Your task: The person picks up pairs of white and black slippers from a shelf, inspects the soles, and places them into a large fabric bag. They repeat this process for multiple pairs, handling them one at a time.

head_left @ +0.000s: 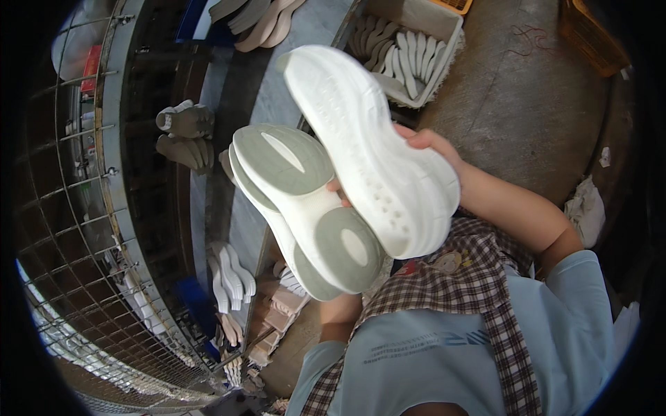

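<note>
Two shoe soles are held up close to the camera, above a curved grey conveyor (267, 90) that runs from twelve o'clock down to seven o'clock. At nine o'clock a wire mesh guard (76, 229) is seen, and just inside it a pair of dark shoes (186, 121) is set on the belt. Lower, near seven o'clock, a small stack of white soles (232, 277) is laid by the conveyor's edge. At the centre, the white sole with grey-green tread pads (305, 208) is carried by the left hand (341, 308), which is almost wholly hidden beneath it; whether those fingers are curled or spread cannot be told. Overlapping it toward one o'clock, the plain white sole (374, 145) is gripped by the right hand (433, 149), fingers wrapped around its edge, fingertips showing at both sides. At twelve to one o'clock a pale crate of white soles (444, 52) is stood on the concrete floor (527, 104).
</note>
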Motion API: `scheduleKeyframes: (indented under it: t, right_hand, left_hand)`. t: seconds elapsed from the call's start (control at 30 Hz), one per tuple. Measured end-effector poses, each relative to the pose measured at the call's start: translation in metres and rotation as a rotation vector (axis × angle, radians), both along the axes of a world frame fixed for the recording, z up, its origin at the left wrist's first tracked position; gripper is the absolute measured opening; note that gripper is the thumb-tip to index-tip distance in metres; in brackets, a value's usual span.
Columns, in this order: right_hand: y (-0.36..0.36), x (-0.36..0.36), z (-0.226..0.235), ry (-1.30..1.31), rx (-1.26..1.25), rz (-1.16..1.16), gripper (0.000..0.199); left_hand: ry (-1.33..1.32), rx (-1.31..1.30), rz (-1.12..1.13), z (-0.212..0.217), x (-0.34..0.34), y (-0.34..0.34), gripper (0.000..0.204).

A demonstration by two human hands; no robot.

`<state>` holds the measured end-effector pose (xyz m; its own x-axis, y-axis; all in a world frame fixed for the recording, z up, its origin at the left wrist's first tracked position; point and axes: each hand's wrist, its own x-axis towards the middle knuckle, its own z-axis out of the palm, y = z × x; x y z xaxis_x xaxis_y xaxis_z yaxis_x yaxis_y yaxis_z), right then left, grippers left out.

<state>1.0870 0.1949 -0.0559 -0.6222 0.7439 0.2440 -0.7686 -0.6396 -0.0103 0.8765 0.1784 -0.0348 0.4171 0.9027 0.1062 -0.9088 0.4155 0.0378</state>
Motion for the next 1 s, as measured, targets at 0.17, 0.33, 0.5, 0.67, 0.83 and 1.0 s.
scheduleKeyframes:
  t: [0.17, 0.33, 0.5, 0.67, 0.83, 1.0]
  right_hand:
    - [0.0, 0.011, -0.016, 0.128, -0.134, 0.088, 0.062]
    - [-0.001, 0.016, -0.025, 0.056, -0.031, 0.06, 0.059]
    - [-0.005, 0.013, -0.017, -0.125, -0.094, -0.002, 0.061]
    - [0.002, -0.003, -0.025, -0.541, 0.119, -0.112, 0.072]
    - [-0.004, -0.01, -0.037, -0.31, -0.046, 0.008, 0.066]
    - [-0.01, 0.007, -0.032, -0.151, -0.18, 0.155, 0.06]
  left_hand:
    - [-0.229, 0.087, 0.007, 0.003, 0.004, 0.0, 0.072]
    - [-0.21, 0.026, -0.05, 0.01, -0.002, -0.007, 0.072]
    - [0.035, -0.019, 0.081, 0.018, -0.007, -0.008, 0.067]
    - [0.135, -0.016, 0.042, 0.018, -0.011, -0.006, 0.062]
    - [0.069, 0.004, -0.031, 0.004, -0.013, 0.0, 0.058]
    - [-0.118, -0.046, -0.04, -0.001, -0.014, -0.003, 0.048]
